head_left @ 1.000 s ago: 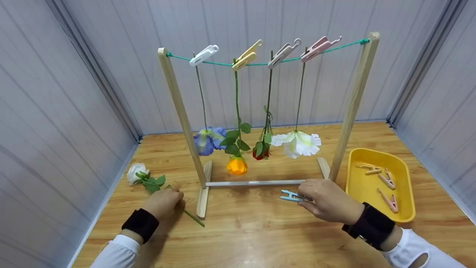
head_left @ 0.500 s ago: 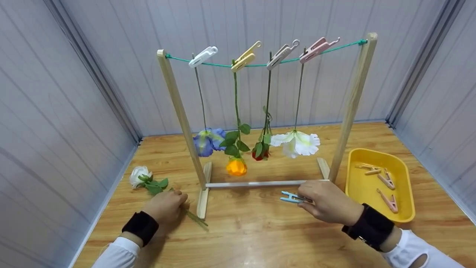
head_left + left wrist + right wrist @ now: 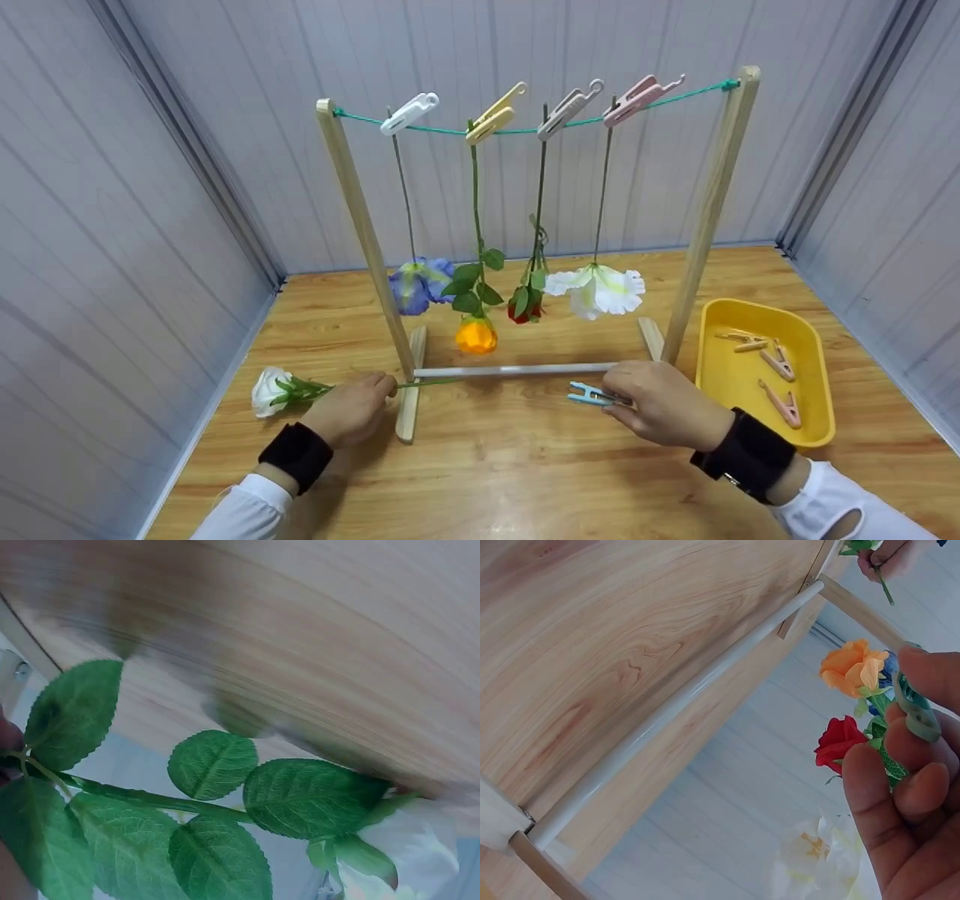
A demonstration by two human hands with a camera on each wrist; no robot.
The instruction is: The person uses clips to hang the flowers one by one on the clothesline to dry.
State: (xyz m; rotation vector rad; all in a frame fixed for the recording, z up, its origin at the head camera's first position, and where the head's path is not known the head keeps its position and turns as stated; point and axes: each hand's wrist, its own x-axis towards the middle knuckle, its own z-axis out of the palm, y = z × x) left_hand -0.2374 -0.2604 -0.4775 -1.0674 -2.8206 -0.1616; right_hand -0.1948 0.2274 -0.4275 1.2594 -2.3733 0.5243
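My left hand [image 3: 352, 409] grips the stem of a white rose [image 3: 270, 391] at the left of the head view. Its bloom points left and the green stem reaches right past the rack's left post. Leaves [image 3: 315, 795] and the white petals fill the lower left wrist view. My right hand [image 3: 651, 401] pinches a light blue clothespin [image 3: 589, 394] in front of the rack's bottom bar. Above, a purple-blue flower [image 3: 421, 285], an orange rose [image 3: 477, 335], a red rose [image 3: 525, 304] and a white flower [image 3: 596, 289] hang upside down from clothespins.
The wooden rack [image 3: 360, 217] carries a green cord [image 3: 450, 130] between its two posts. A yellow tray [image 3: 720, 409] at the right holds several clothespins. Grey panelled walls [image 3: 187, 225] stand behind and at both sides of the wooden table [image 3: 480, 465].
My left hand has moved slightly right and lifted the white rose. Its stem has swung from slanting towards me to nearly level. The right hand and the blue clothespin have barely moved.
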